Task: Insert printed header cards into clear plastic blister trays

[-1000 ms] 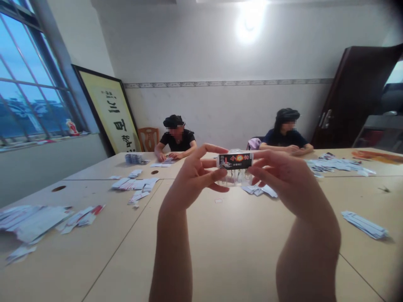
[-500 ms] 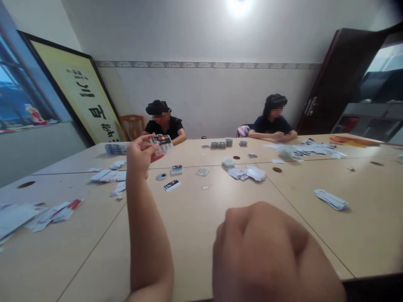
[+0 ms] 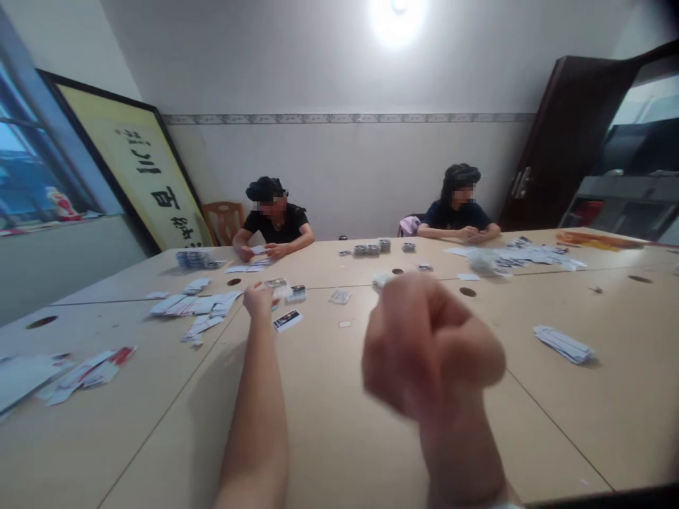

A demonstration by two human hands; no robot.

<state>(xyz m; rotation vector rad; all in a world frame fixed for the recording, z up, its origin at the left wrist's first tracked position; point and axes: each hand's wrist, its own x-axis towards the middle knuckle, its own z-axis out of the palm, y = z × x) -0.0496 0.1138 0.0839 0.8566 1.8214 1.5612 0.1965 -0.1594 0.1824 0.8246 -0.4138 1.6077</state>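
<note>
My left hand (image 3: 259,300) reaches out over the table, its fingers closed on a small clear plastic pack (image 3: 279,287) with a dark printed label. Just right of that pack stands another small pack with a black label (image 3: 297,293). A black-and-white printed card (image 3: 288,321) lies flat below it, nearer to me. Close to the camera, my right hand (image 3: 432,343) is raised and curled, thumb pressed to the fingers. It is blurred, and whatever might be inside it is hidden. Farther right, a clear pack (image 3: 340,295) lies on the table.
Stacks of packs (image 3: 194,260) and white paper slips (image 3: 196,305) cover the left side of the table (image 3: 339,424). More packs (image 3: 373,249) line the far edge. A bundle of slips (image 3: 565,344) lies at right. Two people (image 3: 286,219) sit opposite, one handling a white card.
My left hand has lowered with the pack from upright in the air to near the table. My right fist has risen and turned. The far-left person's hands and card have come into view.
</note>
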